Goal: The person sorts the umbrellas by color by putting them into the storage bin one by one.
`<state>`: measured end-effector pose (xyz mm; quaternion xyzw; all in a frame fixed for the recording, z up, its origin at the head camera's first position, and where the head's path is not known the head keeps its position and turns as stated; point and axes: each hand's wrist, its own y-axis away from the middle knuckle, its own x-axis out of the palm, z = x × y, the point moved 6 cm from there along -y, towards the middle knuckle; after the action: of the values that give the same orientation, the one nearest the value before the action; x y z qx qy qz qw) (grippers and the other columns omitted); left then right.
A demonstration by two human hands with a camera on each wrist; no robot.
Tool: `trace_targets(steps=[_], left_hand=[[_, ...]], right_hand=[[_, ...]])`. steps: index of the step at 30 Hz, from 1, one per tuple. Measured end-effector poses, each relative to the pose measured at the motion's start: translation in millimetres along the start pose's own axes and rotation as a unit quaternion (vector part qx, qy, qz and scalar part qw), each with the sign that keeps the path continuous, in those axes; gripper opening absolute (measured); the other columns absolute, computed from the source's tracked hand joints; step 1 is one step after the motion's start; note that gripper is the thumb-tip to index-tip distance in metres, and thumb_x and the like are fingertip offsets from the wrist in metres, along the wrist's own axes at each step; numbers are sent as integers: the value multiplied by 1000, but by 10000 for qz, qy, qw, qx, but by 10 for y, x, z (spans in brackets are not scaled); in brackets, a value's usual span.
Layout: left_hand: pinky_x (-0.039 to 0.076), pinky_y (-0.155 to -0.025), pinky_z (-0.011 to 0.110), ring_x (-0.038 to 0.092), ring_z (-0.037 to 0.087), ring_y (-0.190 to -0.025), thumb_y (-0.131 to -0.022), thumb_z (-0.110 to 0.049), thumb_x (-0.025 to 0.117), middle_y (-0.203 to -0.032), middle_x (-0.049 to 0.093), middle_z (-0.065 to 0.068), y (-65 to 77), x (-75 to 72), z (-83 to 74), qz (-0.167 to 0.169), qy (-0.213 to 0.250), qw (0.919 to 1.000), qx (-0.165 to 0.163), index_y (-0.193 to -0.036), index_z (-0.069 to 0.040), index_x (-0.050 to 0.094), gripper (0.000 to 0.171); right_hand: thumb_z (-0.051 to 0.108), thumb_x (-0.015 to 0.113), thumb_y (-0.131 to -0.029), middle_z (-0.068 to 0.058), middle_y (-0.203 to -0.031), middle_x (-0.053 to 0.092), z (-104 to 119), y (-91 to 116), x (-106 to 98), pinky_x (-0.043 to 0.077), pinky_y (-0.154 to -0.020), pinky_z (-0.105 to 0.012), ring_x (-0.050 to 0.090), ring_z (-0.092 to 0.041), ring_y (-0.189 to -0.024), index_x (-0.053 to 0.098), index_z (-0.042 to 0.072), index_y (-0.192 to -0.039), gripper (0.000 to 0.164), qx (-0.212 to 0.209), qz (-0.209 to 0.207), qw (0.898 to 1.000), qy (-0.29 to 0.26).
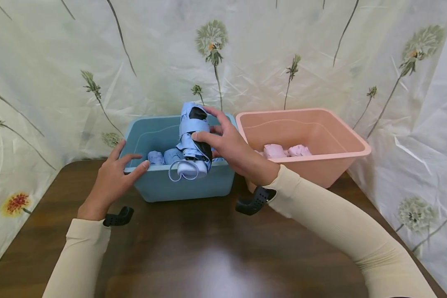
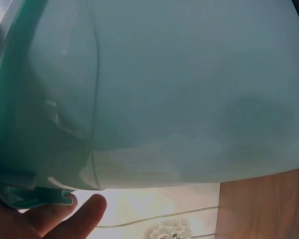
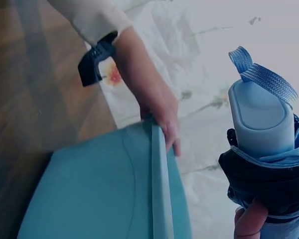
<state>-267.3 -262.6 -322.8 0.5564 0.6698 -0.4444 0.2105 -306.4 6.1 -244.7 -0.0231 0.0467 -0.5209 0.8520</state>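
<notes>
A folded blue umbrella (image 1: 194, 126) with black patches is in my right hand (image 1: 238, 151), above the front rim of the blue bin (image 1: 182, 186). Thumb and fingers grip its wrapped canopy. Its pale blue handle (image 3: 261, 112) points toward me, with a cord loop (image 3: 269, 79) hanging from the end. My left hand (image 1: 113, 178) holds the blue bin's left front corner, thumb and fingers spread over the rim; in the left wrist view its fingertips (image 2: 87, 214) show beside the bin's rim. Inside the bin lie rolled blue bundles (image 1: 164, 157), partly hidden by the front wall.
Right beside the blue bin stands a pink bin (image 1: 301, 165) holding pale pink rolled bundles (image 1: 275, 151). Both sit on a dark brown wooden table (image 1: 179, 244), against a floral sheet (image 1: 253, 54) that rises behind and at the sides.
</notes>
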Motion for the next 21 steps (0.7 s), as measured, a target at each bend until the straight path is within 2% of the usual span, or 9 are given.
trace_targets(steps=[12,21], left_hand=[[29,-97,72,32,53,-133,-92,-54,54,-158,19,17,-15,-12,-8,-26,-43,10000,-14,-119,-7,66,55],[29,-97,72,31,53,-133,-92,-55,54,-158,18,17,-21,6,13,40,-92,9999,-59,-120,-8,65,56]], right_hand=[[24,66,-89,-12,-122,56,-56,-307,-59,54,-68,-36,61,-27,-97,30,35,-149,70,-68,-251,9992,-313],[21,65,-89,-12,-124,55,-190,-442,-89,56,-64,-37,62,-26,-94,29,33,-151,72,50,-319,9987,-396]])
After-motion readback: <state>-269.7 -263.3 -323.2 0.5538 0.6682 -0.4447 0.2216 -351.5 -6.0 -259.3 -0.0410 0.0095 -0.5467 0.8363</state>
